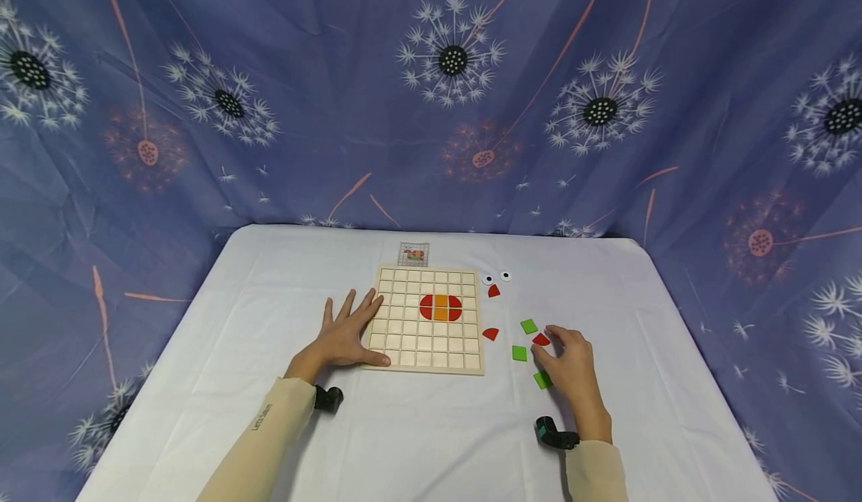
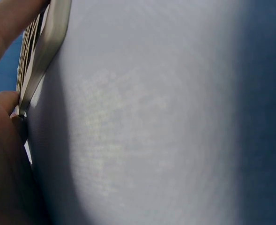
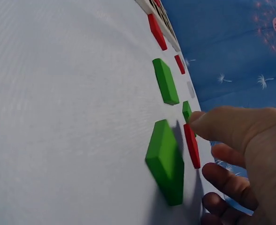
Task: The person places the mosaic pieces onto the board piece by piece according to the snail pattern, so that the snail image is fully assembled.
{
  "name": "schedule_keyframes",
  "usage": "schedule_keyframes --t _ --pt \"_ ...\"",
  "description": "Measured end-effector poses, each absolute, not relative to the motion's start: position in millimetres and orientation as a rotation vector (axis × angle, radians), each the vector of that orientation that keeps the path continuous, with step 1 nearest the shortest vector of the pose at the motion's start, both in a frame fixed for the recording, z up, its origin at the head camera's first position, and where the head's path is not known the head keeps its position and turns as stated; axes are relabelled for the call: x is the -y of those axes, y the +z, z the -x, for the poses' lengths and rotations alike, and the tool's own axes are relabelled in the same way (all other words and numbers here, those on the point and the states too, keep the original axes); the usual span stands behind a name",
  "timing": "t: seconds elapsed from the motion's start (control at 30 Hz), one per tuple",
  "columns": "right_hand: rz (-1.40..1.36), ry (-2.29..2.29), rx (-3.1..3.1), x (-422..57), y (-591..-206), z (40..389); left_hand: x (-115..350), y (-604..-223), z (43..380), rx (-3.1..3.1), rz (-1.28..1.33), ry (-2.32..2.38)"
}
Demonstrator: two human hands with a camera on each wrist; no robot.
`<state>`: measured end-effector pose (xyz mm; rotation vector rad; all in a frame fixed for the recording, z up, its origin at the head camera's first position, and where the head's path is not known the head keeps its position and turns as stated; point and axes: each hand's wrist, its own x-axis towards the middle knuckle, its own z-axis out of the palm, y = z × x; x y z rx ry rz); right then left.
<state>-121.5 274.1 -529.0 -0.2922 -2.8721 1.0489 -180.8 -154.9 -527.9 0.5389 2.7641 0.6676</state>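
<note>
My left hand (image 1: 343, 337) rests with fingers spread at the left edge of a wooden grid board (image 1: 404, 345), the thumb on its front left corner. Orange pieces (image 1: 441, 308) flanked by red quarter-circles (image 1: 455, 308) form an oval on the board. To the right, my right hand (image 1: 572, 360) reaches over a red quarter-circle piece (image 1: 541, 340), thumb and index finger apart on either side of it. In the right wrist view the thumb tip overlaps this red piece (image 3: 192, 149). Closest to that camera is a green square (image 3: 166, 164).
Two more green squares (image 1: 519, 353) and two red quarter-circles (image 1: 491, 334) lie between board and right hand. Two round eye pieces (image 1: 506, 276) sit near the board's back right corner. A small picture card (image 1: 414, 253) lies behind the board. White cloth (image 1: 417, 442) covers the table.
</note>
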Motion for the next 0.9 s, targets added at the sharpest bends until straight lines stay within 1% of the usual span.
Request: schedule_keyframes --t 0.53,0.73,0.9 --pt "0.267 1.011 2.866 -275.9 -532.3 124.4 155.7 -529.8 181.7 -2.776 -0.547 0.655" --pt "0.199 0.998 2.825 -277.2 -531.7 125.0 155.7 -530.0 181.8 -2.775 -0.551 0.649" --pt "0.241 0.995 2.85 -274.7 -531.0 126.5 155.8 -529.3 181.4 -2.773 -0.552 0.661"
